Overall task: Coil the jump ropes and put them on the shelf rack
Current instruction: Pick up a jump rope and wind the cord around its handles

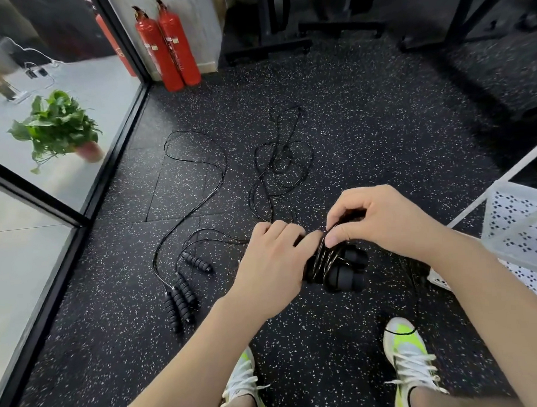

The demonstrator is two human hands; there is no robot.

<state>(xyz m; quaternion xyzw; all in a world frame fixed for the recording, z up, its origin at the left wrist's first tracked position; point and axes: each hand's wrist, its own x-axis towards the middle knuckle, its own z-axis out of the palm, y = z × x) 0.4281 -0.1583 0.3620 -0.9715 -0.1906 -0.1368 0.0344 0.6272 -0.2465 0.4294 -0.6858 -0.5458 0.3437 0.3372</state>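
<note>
Speckled gym floor (333,88). My left hand (270,258) grips a rope bundle (336,268) by the handles, right hand (380,222) pinches its cord. Loose ropes (197,205) lie on floor ahead-left; white rack (517,225) just right

Both forearms are extended forward and converge at mid-frame. Left hand (272,258) is seen back-up, fingers curled in a grip, knuckles toward the right hand (380,220). Right hand is held just above and beside it, thumb and fingertips pinched together, wrist bent downward.
</note>
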